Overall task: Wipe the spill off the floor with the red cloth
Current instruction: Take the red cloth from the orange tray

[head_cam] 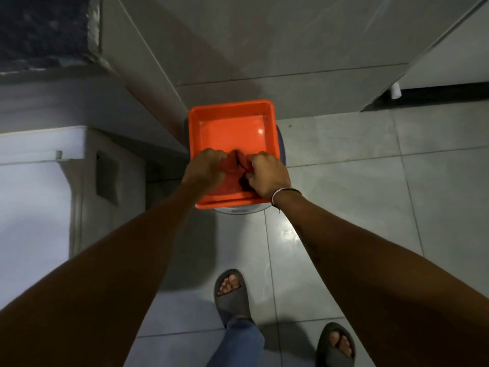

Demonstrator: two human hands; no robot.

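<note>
Nearest the camera, two feet in dark slides stand on the grey tiled floor (344, 160): the left slide (230, 292) set forward, the right slide (336, 345) at the bottom edge, with a blue trouser leg (238, 343) between them. A wet, glossy patch (284, 234) shines on the tile just ahead of the feet, under the right forearm. Both bare arms reach forward over it to an orange square tub (232, 109) that sits on top of a grey round object (238, 210), of which only a rim shows beneath the tub's near and right edges. The left hand (205, 169) and the right hand (267, 176) are inside the tub at its near side, both curled tight around the red cloth (235, 165), which is bunched between them with a fold standing up in the gap; the left grips it from the left, the right from the right. A thin band (285, 192) circles the right wrist. The tub's floor beyond the hands is bare and glossy, with a small highlight near its right wall. To the left stands a white unit (39, 165) with a dark panel on its side. Beyond the tub rises a grey tiled wall (264, 35), and at the far right a white cabinet (449, 62) stands on a short white foot (395, 91).
</note>
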